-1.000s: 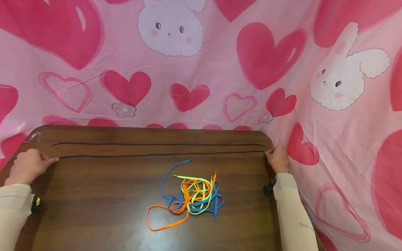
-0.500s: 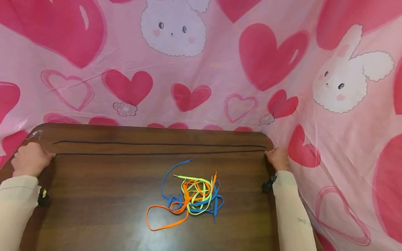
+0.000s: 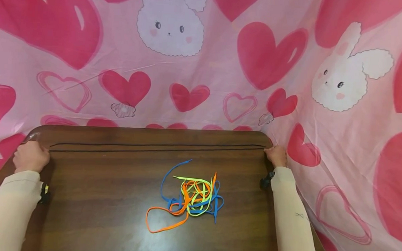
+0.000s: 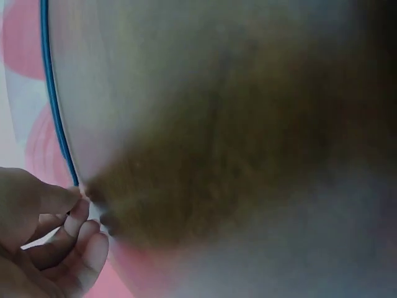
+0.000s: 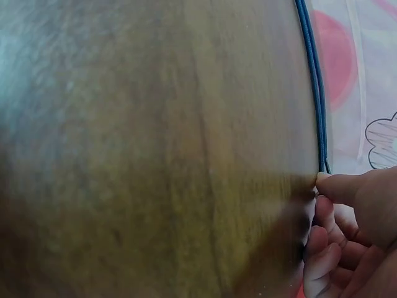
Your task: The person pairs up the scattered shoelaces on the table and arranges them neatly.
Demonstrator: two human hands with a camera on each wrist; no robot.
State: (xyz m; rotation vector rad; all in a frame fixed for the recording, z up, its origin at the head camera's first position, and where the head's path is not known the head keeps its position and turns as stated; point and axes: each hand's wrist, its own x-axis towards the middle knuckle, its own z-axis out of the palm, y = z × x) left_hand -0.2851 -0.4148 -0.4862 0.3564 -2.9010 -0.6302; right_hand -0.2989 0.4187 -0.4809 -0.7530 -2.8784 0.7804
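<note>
A long dark shoelace (image 3: 152,150) stretches straight across the back of the table. My left hand (image 3: 31,156) pinches its left end between thumb and index finger, as the left wrist view shows with the lace (image 4: 53,93) running up from the fingertips. At the other end my right hand (image 3: 277,156) pinches the lace between thumb and fingers. Just behind it, nearly parallel, lies a second dark shoelace (image 3: 118,144). In the right wrist view the two laces (image 5: 317,87) run side by side, close together, and look dark blue.
A tangle of flat shoelaces lies mid-table: an orange one (image 3: 166,228), a yellow-green one (image 3: 193,178) and a blue one (image 3: 164,180). The brown table (image 3: 97,207) has rounded back corners. A pink heart-and-rabbit cloth (image 3: 217,65) hangs behind it and along the right side.
The held dark lace has moved back, its left end most, closing the gap to the lace behind it. My left hand has moved back with it; my right hand slightly. The coloured tangle has stayed put.
</note>
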